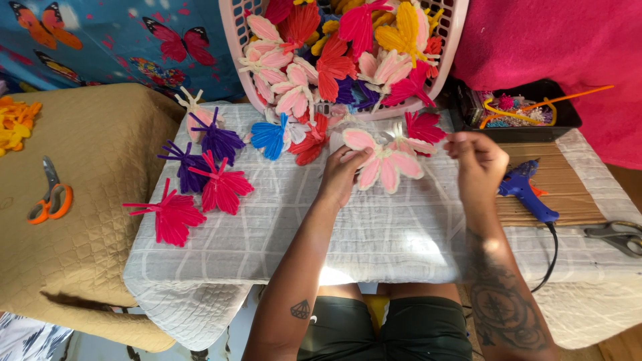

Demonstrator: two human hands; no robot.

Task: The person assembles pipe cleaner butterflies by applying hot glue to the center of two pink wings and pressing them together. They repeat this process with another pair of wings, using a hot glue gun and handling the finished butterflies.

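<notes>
A light pink pipe-cleaner butterfly (pixel 384 164) lies on the white quilted cushion (pixel 374 234) in front of me. My left hand (pixel 344 172) rests on its left wing, fingers curled over it. My right hand (pixel 476 157) is raised just right of the butterfly, its fingertips pinched together near a dark pink butterfly (pixel 422 127); what they pinch is too small to tell. Behind both hands a pale pink basket (pixel 237 37) leans forward, spilling red, pink, yellow and purple butterflies.
Magenta (pixel 172 215), pink-red (pixel 222 187), purple (pixel 217 140) and blue (pixel 271 136) butterflies lie on the cushion's left. Orange-handled scissors (pixel 50 195) sit on the tan cushion. A blue glue gun (pixel 525 192), grey scissors (pixel 615 235) and a black tray of pipe cleaners (pixel 515 110) are at right.
</notes>
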